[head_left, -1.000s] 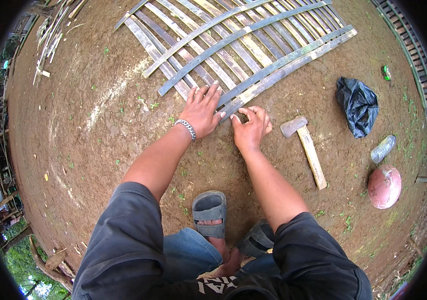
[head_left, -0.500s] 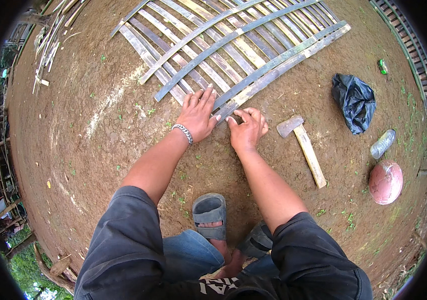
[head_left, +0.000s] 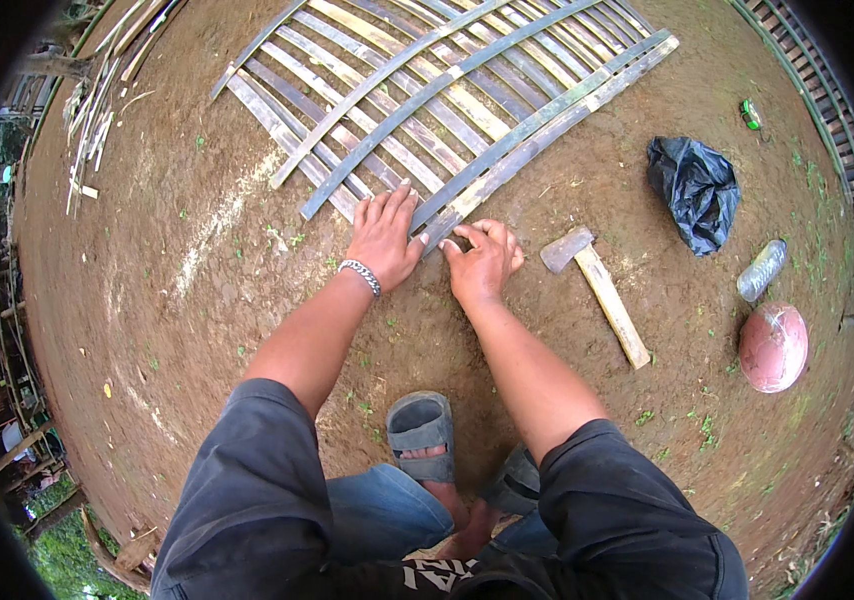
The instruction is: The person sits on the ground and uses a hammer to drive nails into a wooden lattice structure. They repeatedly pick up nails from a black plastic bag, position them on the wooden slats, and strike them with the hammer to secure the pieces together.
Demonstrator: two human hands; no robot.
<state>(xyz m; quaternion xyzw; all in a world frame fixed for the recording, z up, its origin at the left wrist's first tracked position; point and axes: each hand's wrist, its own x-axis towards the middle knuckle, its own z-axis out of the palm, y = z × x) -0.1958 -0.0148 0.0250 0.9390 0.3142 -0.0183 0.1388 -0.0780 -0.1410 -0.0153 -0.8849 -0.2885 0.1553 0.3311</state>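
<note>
A lattice panel of flat bamboo-like slats (head_left: 462, 92) lies on the ground ahead of me. At its near corner my left hand (head_left: 383, 240) rests with fingers stretched out over the slat ends, its thumb towards the outer edge slat (head_left: 557, 128). Just to the right, my right hand (head_left: 484, 262) is closed, with thumb and forefinger at the near end of that edge slat and the other fingers curled beside it. The undersides of both hands are hidden. A hatchet (head_left: 611, 306) with a wooden handle lies to the right of my right hand.
On bare soil at the right are a crumpled black plastic bag (head_left: 697, 195), a clear plastic bottle (head_left: 762, 270), a pinkish ball (head_left: 774, 347) and a small green object (head_left: 751, 114). Thin loose strips (head_left: 97, 110) lie far left. My sandalled foot (head_left: 421, 437) stands below my hands.
The whole view has shifted slightly, so the panel, hatchet and bag appear a little further left. Both hands keep to the same corner of the panel, with almost the same grip.
</note>
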